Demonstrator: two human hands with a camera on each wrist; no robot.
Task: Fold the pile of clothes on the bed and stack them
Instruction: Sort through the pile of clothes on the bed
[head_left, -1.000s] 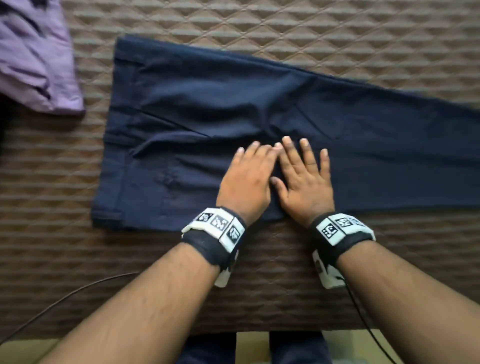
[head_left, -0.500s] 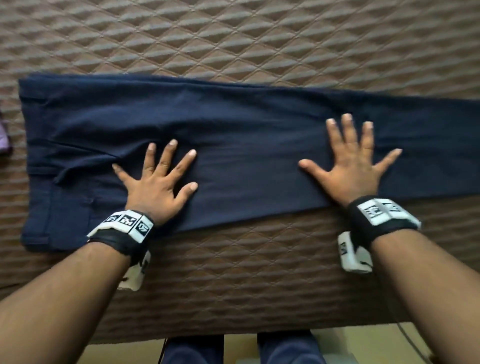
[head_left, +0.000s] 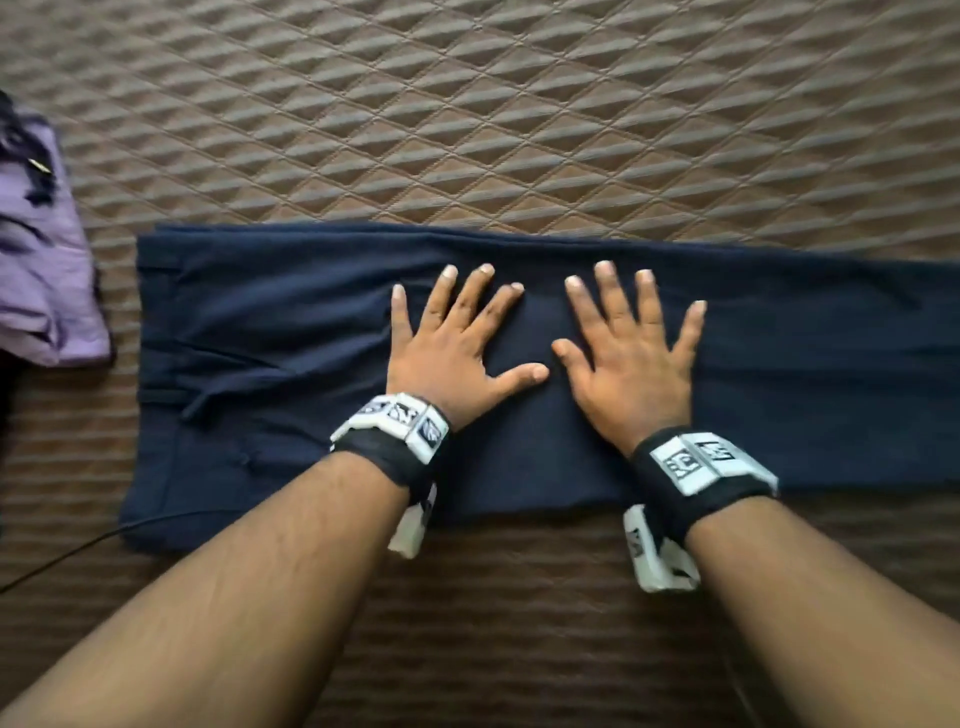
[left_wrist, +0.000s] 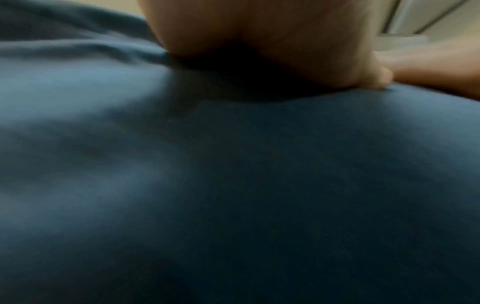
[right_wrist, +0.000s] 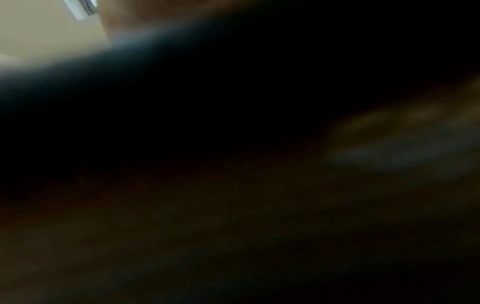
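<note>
Drawn back toward each other since half a second ago, when spread wide apart along the cloth; now thumbs nearly meeting over the middle of the garment.

Brown quilted bedspread (head_left: 571, 130) with diamond stitching, filling most of the head view, darker along the near edge.

Navy trousers (head_left: 291, 332) laid flat across the bedspread, folded lengthwise leg on leg, waistband at the left, legs running off the right edge of the view. Belt loops and a pocket seam visible near the waistband. Same blue cloth (left_wrist: 233, 185) filling the left wrist view, blurred.

Purple garment (head_left: 47, 291) lying crumpled at the far left edge, apart from the trousers, partly cut off by the view.

Left hand (head_left: 447, 353) pressed palm down on the trousers near the middle, fingers straight and splayed, gripping nothing. Heel of the palm (left_wrist: 272, 41) resting on the cloth in the left wrist view.

Right hand (head_left: 634, 374) pressed palm down just beside it, fingers likewise straight and spread, gripping nothing. Right wrist view mostly dark and blurred, nothing clear.

White marker bands (head_left: 395, 423) over black straps on both wrists.

Thin black cable (head_left: 57, 556) trailing over the bedspread at the lower left.
</note>
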